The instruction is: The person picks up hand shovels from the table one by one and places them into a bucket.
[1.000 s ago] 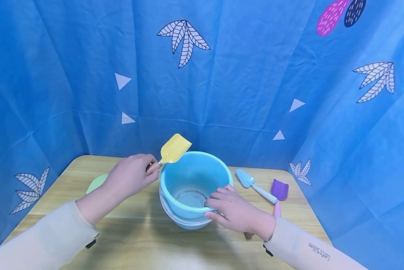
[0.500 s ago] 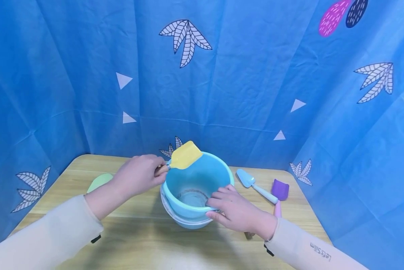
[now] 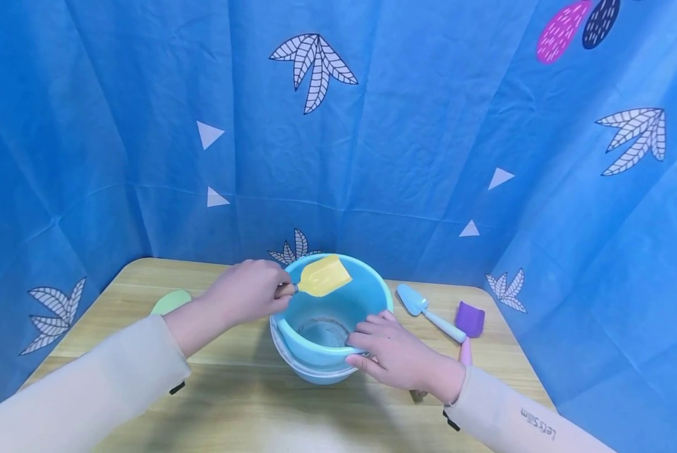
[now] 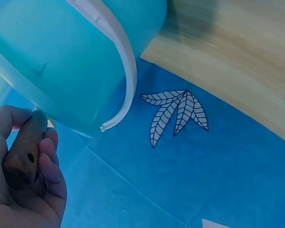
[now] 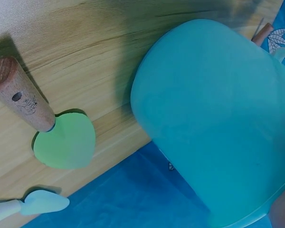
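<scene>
My left hand [image 3: 253,289] grips the wooden handle [image 4: 26,152] of a small yellow shovel [image 3: 324,275]. The shovel's blade hangs over the opening of a light blue bucket [image 3: 316,358], pointing right. Inside the bucket, some dark marks show on the bottom. My right hand [image 3: 395,355] holds the bucket's near right rim, with fingers over the inside and the thumb outside. A white bucket handle [image 4: 128,71] hangs down along the outer wall. The right wrist view shows mostly the bucket's side, with only a bit of the hand at the lower right edge.
Right of the bucket lie a light blue trowel [image 3: 440,324] and a purple shovel [image 3: 470,319] with a pink handle. A green shovel [image 5: 69,142] with a wooden handle lies close by. Another green piece [image 3: 170,302] sits at the left, partly behind my forearm. Blue cloth [image 3: 338,157] surrounds the table.
My left hand has moved right and slightly down, carrying the yellow shovel from beside the bucket's left rim to over its opening. My right hand stays on the rim.
</scene>
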The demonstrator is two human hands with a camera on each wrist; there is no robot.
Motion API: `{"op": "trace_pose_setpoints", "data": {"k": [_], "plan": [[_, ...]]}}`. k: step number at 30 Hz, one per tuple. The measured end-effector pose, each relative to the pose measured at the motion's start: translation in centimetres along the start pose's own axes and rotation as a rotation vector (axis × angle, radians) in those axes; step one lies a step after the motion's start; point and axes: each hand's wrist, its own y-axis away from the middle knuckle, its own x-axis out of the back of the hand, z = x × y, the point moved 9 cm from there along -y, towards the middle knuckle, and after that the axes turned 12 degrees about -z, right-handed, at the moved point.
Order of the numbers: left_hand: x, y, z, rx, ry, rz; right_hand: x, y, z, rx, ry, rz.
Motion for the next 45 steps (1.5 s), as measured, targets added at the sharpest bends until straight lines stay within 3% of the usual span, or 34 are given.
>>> {"op": "trace_pose_setpoints", "data": {"k": [10, 18, 24, 32, 40, 45], "plan": [[-0.2, -1.4, 1.3, -0.032, 0.020, -0.073, -0.1, 0.1, 0.0, -0.005, -0.008, 0.003], [-0.3, -2.8, 1.8, -0.071, -0.008, -0.077, 0.2, 0.3, 0.1, 0.005, 0.010, 0.030], [-0.9, -3.7, 2.2, -0.083, -0.007, -0.121, 0.1, 0.3, 0.1, 0.000, 0.005, 0.021], [-1.9, -3.9, 2.6, -0.041, 0.009, -0.219, 0.1, 0.2, -0.1, 0.014, 0.008, 0.027], [-3.4, -4.7, 2.6, -0.005, -0.028, -0.294, 0.0, 0.2, 0.0, 0.022, 0.007, 0.037], [-4.8, -5.0, 2.8, 0.070, -0.003, -0.374, -0.1, 0.1, 0.0, 0.017, 0.002, 0.030]]}}
